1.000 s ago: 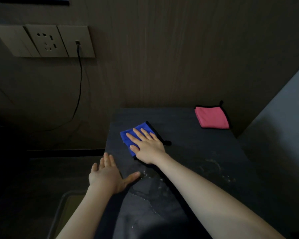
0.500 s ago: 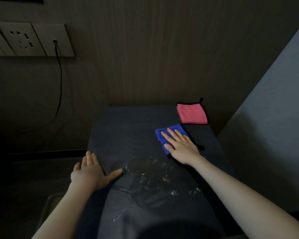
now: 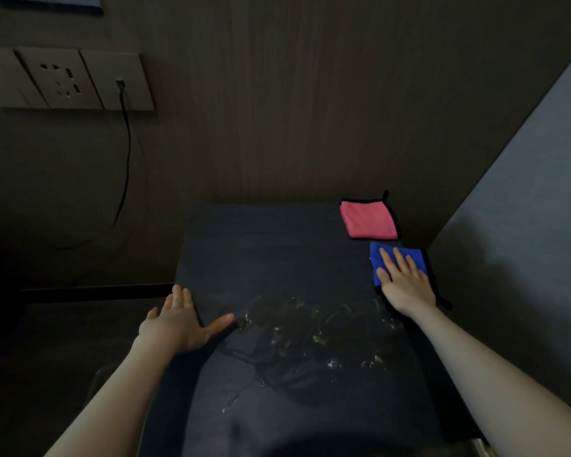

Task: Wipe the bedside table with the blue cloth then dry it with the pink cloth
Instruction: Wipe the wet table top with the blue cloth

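Observation:
The dark bedside table (image 3: 277,252) fills the middle of the view, with a wet patch (image 3: 310,331) glistening on its near half. My right hand (image 3: 404,285) lies flat, fingers spread, pressing the folded blue cloth (image 3: 381,257) onto the table's right edge. Just behind it, the folded pink cloth (image 3: 368,219) rests at the back right corner, apart from the blue one. My left hand (image 3: 178,321) rests open on the table's left edge, thumb touching the wet patch.
A wood-panelled wall stands right behind the table. A socket panel (image 3: 63,80) sits at the upper left with a black cable (image 3: 126,159) hanging down from it. A grey wall or panel (image 3: 524,225) rises close along the table's right side.
My right hand has slid the blue cloth from the table's left-middle across to its right edge, near the pink cloth. My left hand has stayed on the left edge.

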